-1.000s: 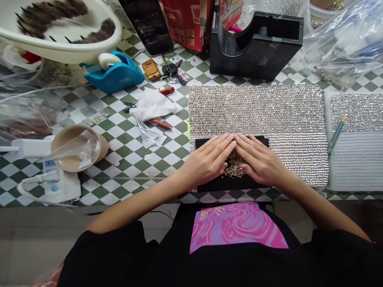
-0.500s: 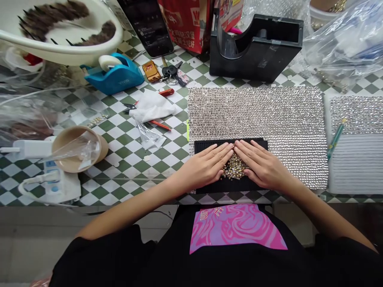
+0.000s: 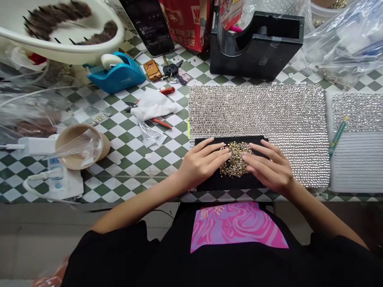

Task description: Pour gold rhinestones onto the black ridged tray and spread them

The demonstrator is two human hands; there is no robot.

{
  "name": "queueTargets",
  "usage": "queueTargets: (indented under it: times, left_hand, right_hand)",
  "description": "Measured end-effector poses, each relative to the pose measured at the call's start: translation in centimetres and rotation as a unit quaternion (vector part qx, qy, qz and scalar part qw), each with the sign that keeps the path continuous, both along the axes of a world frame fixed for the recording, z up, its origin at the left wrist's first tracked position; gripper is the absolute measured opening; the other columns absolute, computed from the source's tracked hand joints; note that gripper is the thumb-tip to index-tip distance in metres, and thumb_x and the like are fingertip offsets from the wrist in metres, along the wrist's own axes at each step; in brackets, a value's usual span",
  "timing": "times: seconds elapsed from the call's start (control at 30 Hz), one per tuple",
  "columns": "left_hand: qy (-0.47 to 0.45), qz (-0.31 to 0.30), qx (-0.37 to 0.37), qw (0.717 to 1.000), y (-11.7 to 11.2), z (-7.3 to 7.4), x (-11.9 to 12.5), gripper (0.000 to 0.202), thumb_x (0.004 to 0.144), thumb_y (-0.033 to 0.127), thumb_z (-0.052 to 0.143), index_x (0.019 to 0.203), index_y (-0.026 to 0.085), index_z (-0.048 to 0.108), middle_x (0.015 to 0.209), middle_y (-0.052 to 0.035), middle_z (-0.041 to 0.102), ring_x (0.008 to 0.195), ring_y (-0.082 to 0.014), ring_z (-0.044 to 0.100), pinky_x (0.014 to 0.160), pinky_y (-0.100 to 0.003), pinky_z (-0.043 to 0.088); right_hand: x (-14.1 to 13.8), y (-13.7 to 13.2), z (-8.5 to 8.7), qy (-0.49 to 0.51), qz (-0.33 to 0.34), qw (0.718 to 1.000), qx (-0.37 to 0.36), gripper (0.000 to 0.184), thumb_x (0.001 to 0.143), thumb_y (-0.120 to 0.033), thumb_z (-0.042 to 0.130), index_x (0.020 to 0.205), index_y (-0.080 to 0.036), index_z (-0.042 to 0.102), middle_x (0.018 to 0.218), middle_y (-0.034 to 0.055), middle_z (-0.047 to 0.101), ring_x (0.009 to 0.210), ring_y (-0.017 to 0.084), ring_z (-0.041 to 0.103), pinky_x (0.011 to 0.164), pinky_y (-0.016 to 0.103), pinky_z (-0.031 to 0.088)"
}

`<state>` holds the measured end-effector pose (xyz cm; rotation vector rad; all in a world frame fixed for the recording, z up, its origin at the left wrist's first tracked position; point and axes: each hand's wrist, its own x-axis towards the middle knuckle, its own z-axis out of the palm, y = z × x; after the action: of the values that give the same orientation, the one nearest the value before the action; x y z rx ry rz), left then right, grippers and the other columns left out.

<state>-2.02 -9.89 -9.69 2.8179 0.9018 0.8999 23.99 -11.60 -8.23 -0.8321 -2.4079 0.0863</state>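
Note:
A loose pile of gold and silver rhinestones (image 3: 236,159) lies on a black ridged board (image 3: 215,184) near the table's front edge. My left hand (image 3: 203,161) rests at the pile's left side, fingers stretched out and fingertips touching the stones. On the other side my right hand (image 3: 269,165) is spread, its fingertips at the pile's right edge. Neither hand grips anything. Beneath and behind the black board is a large sheet set with rows of shiny rhinestones (image 3: 257,107).
To the right, a white grooved board (image 3: 356,163) bears a green pen (image 3: 338,137). Behind stand a black tape dispenser (image 3: 254,48), a red paper bag (image 3: 188,24) and a phone (image 3: 149,28). Leftward are a blue tape dispenser (image 3: 118,77), pliers, tissue (image 3: 154,104) and a beige cup (image 3: 104,145).
My hands have drawn apart from touching fingertips, and the fingers are more spread. More of the rhinestone pile shows between them, and it reaches farther back.

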Motion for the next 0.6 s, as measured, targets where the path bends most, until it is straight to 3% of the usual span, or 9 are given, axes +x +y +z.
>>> queueTargets:
  times: [0.1, 0.27, 0.4, 0.6]
  left_hand:
    - [-0.006, -0.004, 0.005, 1.0, -0.5, 0.1, 0.3, 0.024, 0.091, 0.014, 0.062, 0.114, 0.015, 0.065, 0.115, -0.0009, 0.075, 0.117, -0.0161, 0.069, 0.112, -0.037, 0.052]
    - [0.071, -0.076, -0.02, 0.994, -2.0, 0.4, 0.5, 0.045, 0.094, 0.02, 0.052, 0.137, 0.009, 0.053, 0.142, -0.0101, 0.06, 0.137, -0.0176, 0.055, 0.119, -0.033, 0.045]
    - [0.138, -0.083, -0.063, 0.985, -2.7, 0.3, 0.3, 0.055, 0.095, 0.023, 0.048, 0.148, 0.008, 0.041, 0.154, -0.0108, 0.046, 0.144, -0.0188, 0.046, 0.123, -0.034, 0.039]
    - [0.16, -0.085, -0.041, 0.983, -2.6, 0.1, 0.3, 0.051, 0.096, 0.025, 0.042, 0.144, 0.007, 0.046, 0.152, -0.0092, 0.048, 0.142, -0.0199, 0.049, 0.118, -0.034, 0.044]
  right_hand:
    - [0.0, -0.4, 0.2, -0.03, 0.013, 0.999, -0.01, 0.042, 0.095, -0.023, 0.054, 0.136, -0.011, 0.056, 0.127, 0.0109, 0.068, 0.135, 0.025, 0.055, 0.113, 0.048, 0.049]
    - [0.3, -1.6, 0.4, -0.069, 0.032, 0.996, -0.046, 0.055, 0.1, -0.033, 0.045, 0.144, 0.0, 0.046, 0.14, 0.0194, 0.057, 0.143, 0.028, 0.047, 0.119, 0.049, 0.043]
    - [0.6, -2.3, 0.2, -0.075, 0.042, 0.994, -0.063, 0.06, 0.102, -0.037, 0.039, 0.149, -0.001, 0.039, 0.144, 0.0193, 0.054, 0.144, 0.027, 0.044, 0.119, 0.047, 0.043]
    - [0.6, -2.6, -0.6, -0.121, 0.061, 0.987, -0.086, 0.062, 0.1, -0.037, 0.042, 0.149, 0.001, 0.037, 0.151, 0.0195, 0.046, 0.147, 0.028, 0.04, 0.117, 0.046, 0.046]
